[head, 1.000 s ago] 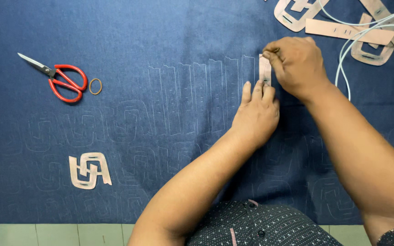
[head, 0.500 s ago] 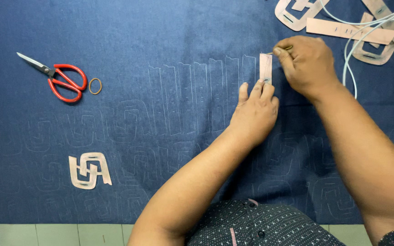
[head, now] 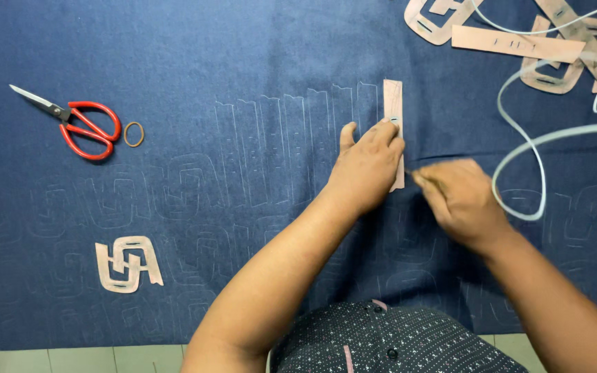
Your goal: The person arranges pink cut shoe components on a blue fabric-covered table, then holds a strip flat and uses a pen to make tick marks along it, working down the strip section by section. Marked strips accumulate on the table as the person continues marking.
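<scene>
A long, thin, pale pink strip of card [head: 394, 110] lies flat on a big dark blue cloth [head: 243, 69], standing straight up and down, just right of the middle of the view. It has small dark slits in it. The left hand [head: 367, 166] lies flat on the strip's lower half, fingers close together and pressed down, so only the top part and a bit of the bottom corner of the strip show. The right hand [head: 461, 200] is just beside it at 3 o'clock, near the strip's bottom end; it is blurry, the fingers look bunched together around something thin, but I cannot tell what. White chalk lines of tall thin boxes [head: 291, 138] run across the cloth to the left of the strip. At 9 o'clock, far from the hands, lie red-handled scissors [head: 77, 124] with a small brown rubber band [head: 133, 134] just beside them. At 7 o'clock lies a pink cut-out shape [head: 127, 264] like looped letters. At 1 o'clock is a pile of more pink card shapes [head: 519, 34], and a white cord [head: 519, 173] loops down from there.
</scene>
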